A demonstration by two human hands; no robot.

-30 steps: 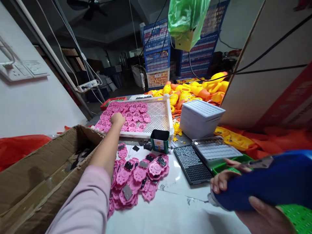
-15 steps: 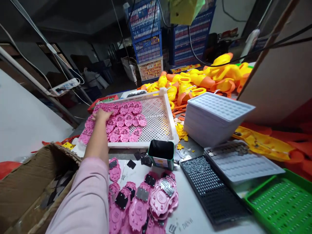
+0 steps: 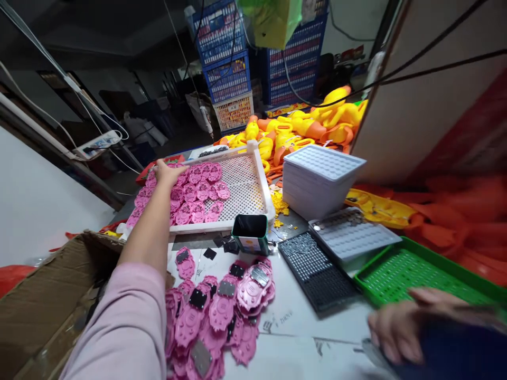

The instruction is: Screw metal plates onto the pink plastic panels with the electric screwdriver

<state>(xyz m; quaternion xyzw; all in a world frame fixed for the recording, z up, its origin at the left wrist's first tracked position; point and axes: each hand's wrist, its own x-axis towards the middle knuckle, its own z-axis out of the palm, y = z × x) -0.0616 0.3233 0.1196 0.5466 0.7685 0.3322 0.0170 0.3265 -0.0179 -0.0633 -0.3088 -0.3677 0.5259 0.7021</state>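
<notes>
My left hand (image 3: 169, 173) reaches over the left part of a white mesh tray (image 3: 241, 179), onto rows of pink plastic casings (image 3: 198, 191). Its thumb stands apart from the fingers, whose tips are partly hidden. At the lower right my right hand (image 3: 398, 324) is smeared by motion, beside a dark blue shape (image 3: 459, 343); its grip is unclear. Between the arms lies a heap of pink casings (image 3: 222, 311), several bearing black or grey square plates. Loose black squares (image 3: 209, 254) lie near a dark green-rimmed container (image 3: 250, 230).
A cardboard box (image 3: 43, 285) stands at left. To the right are a black tray (image 3: 328, 282) of small metal pieces, a green tray (image 3: 420, 264) and stacked white trays (image 3: 317, 184). Yellow-orange toy parts (image 3: 301, 126) are piled behind; cables (image 3: 420, 68) hang above.
My left hand has shifted slightly farther over the casings in the tray. My right hand has come into view at the lower right. The view has turned a little to the right.
</notes>
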